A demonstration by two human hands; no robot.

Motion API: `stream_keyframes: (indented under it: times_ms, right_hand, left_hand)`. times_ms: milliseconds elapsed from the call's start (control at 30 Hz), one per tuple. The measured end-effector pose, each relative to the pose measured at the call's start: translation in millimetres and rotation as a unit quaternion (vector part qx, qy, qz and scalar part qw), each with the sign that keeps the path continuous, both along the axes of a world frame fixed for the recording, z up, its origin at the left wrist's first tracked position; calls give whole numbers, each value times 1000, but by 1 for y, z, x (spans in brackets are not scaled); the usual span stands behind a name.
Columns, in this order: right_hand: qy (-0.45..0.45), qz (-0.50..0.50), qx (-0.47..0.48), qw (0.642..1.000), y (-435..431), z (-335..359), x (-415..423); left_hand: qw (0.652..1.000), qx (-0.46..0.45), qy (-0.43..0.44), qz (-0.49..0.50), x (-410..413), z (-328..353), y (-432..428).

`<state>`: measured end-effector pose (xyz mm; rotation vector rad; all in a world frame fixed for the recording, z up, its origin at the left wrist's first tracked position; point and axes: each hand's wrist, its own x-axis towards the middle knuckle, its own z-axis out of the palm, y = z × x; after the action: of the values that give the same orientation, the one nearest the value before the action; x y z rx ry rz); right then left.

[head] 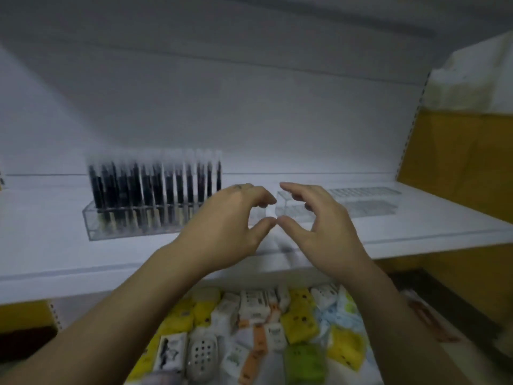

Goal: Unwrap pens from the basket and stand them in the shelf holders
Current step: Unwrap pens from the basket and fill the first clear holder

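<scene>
We logged dark pens (155, 187), pale at the base, standing upright in the clear holder (91, 223) | left hand (224, 226) and right hand (319, 226) just right of it, half-curled, thumbs touching | we couldn't tell what they held

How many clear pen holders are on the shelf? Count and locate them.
2. The filled holder, with dark pens, stands left on the shelf; the empty holder stands right, partly behind the right hand. The left hand hides the filled holder's end.

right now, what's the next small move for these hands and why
Probably lower a hand to the packets below: the left hand and right hand show no pen I can make out, and the clear holder behind the right hand looks empty.
</scene>
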<state>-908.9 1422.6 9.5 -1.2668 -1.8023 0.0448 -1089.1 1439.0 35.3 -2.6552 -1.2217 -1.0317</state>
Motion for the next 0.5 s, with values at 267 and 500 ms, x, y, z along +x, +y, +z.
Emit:
stream_keyframes:
  times_ms: [267,500]
  right_hand:
    - [-2,-48,-39,998,-48,-88,34]
    - [31,-79,-265,960,-69,-221,48]
  left_hand:
    - [995,-92,5,-47,34,-105,-23]
    - [965,-255,60,-20,49,-225,-38]
